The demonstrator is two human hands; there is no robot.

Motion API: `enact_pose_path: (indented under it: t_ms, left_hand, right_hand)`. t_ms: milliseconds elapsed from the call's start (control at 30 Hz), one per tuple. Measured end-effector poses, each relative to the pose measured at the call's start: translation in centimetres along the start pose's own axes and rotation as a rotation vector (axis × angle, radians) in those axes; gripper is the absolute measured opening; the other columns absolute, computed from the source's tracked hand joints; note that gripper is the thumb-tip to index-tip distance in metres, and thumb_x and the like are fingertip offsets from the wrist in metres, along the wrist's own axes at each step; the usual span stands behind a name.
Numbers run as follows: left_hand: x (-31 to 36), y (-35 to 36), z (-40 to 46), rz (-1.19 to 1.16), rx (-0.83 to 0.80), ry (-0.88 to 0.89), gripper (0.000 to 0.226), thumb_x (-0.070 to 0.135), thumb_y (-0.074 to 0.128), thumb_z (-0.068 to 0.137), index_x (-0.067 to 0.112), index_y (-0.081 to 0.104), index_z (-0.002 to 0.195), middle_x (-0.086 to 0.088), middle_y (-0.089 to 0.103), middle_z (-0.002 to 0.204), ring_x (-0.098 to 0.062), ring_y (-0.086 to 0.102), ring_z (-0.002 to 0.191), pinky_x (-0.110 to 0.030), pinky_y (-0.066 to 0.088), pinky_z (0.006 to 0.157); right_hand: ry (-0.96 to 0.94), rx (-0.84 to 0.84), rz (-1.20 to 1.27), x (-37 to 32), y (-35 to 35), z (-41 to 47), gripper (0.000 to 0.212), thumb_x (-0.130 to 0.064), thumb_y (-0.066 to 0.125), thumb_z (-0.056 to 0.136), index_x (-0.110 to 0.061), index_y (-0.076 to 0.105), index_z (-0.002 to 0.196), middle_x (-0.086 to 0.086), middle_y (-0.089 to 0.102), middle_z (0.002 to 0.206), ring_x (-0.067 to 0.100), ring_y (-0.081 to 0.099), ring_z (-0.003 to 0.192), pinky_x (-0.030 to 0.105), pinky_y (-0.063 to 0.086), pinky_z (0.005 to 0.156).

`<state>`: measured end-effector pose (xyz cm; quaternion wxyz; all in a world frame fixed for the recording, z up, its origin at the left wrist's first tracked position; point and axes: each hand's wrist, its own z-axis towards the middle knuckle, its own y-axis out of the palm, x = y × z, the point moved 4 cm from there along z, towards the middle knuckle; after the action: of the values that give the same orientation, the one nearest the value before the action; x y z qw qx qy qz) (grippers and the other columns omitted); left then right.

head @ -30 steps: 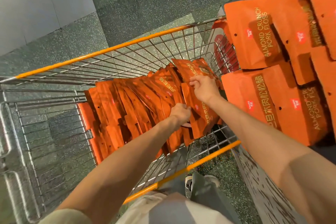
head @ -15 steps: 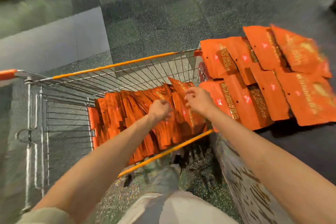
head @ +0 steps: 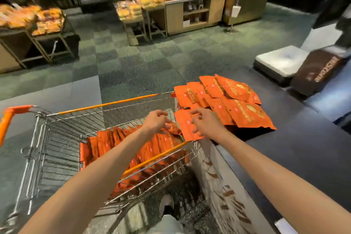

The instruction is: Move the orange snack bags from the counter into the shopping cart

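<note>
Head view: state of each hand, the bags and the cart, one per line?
Left hand: open, above the cart, holding nothing.
Right hand: open, over the nearest counter bag.
Counter bags: lying flat, overlapping.
Cart bags: standing on edge, leaning.
Shopping cart: partly filled.

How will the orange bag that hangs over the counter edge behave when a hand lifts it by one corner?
The overhanging bag lies flat and thin, so it is probably light and would bend somewhat. Its surface looks smooth, perhaps slippery. Being flat, it should slide, not roll.

Orange snack bags [head: 237,108] flat, overlapping on counter [head: 303,148]; more upright in cart [head: 57,138].
</note>
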<state>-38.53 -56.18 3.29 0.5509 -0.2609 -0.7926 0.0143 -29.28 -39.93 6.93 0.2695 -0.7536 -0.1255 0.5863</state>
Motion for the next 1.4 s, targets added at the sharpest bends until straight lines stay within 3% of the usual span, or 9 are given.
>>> enact_pose_path:
  t_ms: [133, 200, 300, 633, 800, 900, 1067, 1200, 1400]
  left_hand:
    - [3.0, 3.7, -2.5, -0.025, -0.063, 0.066, 0.031, 0.0, 0.04, 0.091, 0.007, 0.051, 0.12, -0.01, 0.065, 0.091, -0.016, 0.061, 0.062, -0.026, 0.051, 0.047]
    - [4.1, 5.9, -3.3, -0.037, -0.112, 0.09, 0.03, 0.001, 0.04, 0.092, 0.007, 0.051, 0.119, -0.007, 0.065, 0.085, -0.018, 0.062, 0.062, -0.026, 0.051, 0.047]
    - [5.9, 9.2, -4.4, -0.04, -0.197, 0.127, 0.027, 0.002, 0.039, 0.093, 0.009, 0.051, 0.117, -0.007, 0.065, 0.086, -0.019, 0.061, 0.063, -0.027, 0.052, 0.049]
    - [11.0, 17.0, -3.9, -0.028, -0.334, 0.233, 0.027, 0.002, 0.039, 0.093, 0.009, 0.053, 0.116, -0.011, 0.066, 0.091, -0.021, 0.063, 0.067, -0.035, 0.054, 0.06]
    - [13.4, 19.3, -0.7, -0.021, -0.374, 0.248, 0.026, 0.005, 0.041, 0.094, 0.01, 0.054, 0.117, -0.01, 0.067, 0.093, -0.02, 0.065, 0.069, -0.042, 0.057, 0.069]
    - [15.6, 20.3, 2.2, -0.033, -0.381, 0.256, 0.029, 0.003, 0.044, 0.092, 0.009, 0.054, 0.119, -0.009, 0.067, 0.092, -0.018, 0.065, 0.067, -0.036, 0.056, 0.061]
    - [19.0, 21.3, 7.4, -0.025, -0.393, 0.264, 0.029, 0.001, 0.039, 0.093, 0.005, 0.052, 0.118, -0.006, 0.063, 0.082, -0.017, 0.061, 0.061, -0.027, 0.051, 0.048]
    - [20.7, 22.0, 12.7, -0.002, -0.372, 0.263, 0.029, -0.001, 0.038, 0.091, 0.005, 0.053, 0.115, -0.007, 0.064, 0.083, -0.015, 0.06, 0.059, -0.029, 0.05, 0.053]
    - [20.8, 23.0, 21.0, 0.094, -0.38, 0.254, 0.031, 0.0, 0.038, 0.09, 0.004, 0.054, 0.116, -0.007, 0.064, 0.084, -0.019, 0.06, 0.063, -0.031, 0.048, 0.058]
  right_hand:
    - [0.038, 0.074, 0.055, 1.3, -3.9, -4.0, 0.031, -0.012, 0.045, 0.093, -0.016, 0.057, 0.121, 0.008, 0.068, 0.1, 0.024, 0.071, 0.068, 0.042, 0.06, 0.068]
    - [0.044, 0.108, 0.058, 1.9, -5.8, -5.9, 0.03, -0.014, 0.048, 0.092, -0.018, 0.057, 0.12, 0.006, 0.067, 0.102, 0.024, 0.072, 0.069, 0.036, 0.06, 0.061]
    - [0.067, 0.18, 0.063, 3.3, -8.8, -8.2, 0.027, -0.016, 0.051, 0.09, -0.022, 0.058, 0.115, 0.0, 0.066, 0.09, 0.025, 0.071, 0.072, 0.038, 0.057, 0.057]
    - [0.158, 0.348, 0.063, 7.1, -16.2, -10.3, 0.034, -0.014, 0.051, 0.088, -0.018, 0.058, 0.121, 0.004, 0.07, 0.099, 0.02, 0.072, 0.07, 0.039, 0.06, 0.065]
    - [0.2, 0.36, 0.029, 8.2, -18.4, -7.9, 0.033, -0.014, 0.051, 0.087, -0.02, 0.059, 0.119, 0.003, 0.07, 0.096, 0.021, 0.072, 0.069, 0.038, 0.061, 0.064]
    - [0.185, 0.381, -0.019, 8.2, -20.7, -5.2, 0.032, -0.014, 0.051, 0.086, -0.018, 0.061, 0.117, 0.004, 0.072, 0.087, 0.02, 0.071, 0.066, 0.039, 0.061, 0.065]
    - [0.185, 0.387, -0.047, 8.3, -23.0, 0.5, 0.03, -0.017, 0.051, 0.089, -0.017, 0.06, 0.117, 0.003, 0.07, 0.093, 0.014, 0.071, 0.063, 0.04, 0.06, 0.063]
    - [0.21, 0.366, -0.071, 9.1, -23.5, 5.3, 0.03, -0.016, 0.048, 0.091, -0.016, 0.058, 0.119, 0.001, 0.072, 0.088, 0.013, 0.07, 0.065, 0.035, 0.06, 0.063]
    - [0.295, 0.265, -0.146, 11.6, -23.0, 12.7, 0.038, -0.017, 0.045, 0.088, -0.013, 0.055, 0.125, 0.003, 0.072, 0.093, 0.02, 0.069, 0.082, 0.042, 0.056, 0.078]
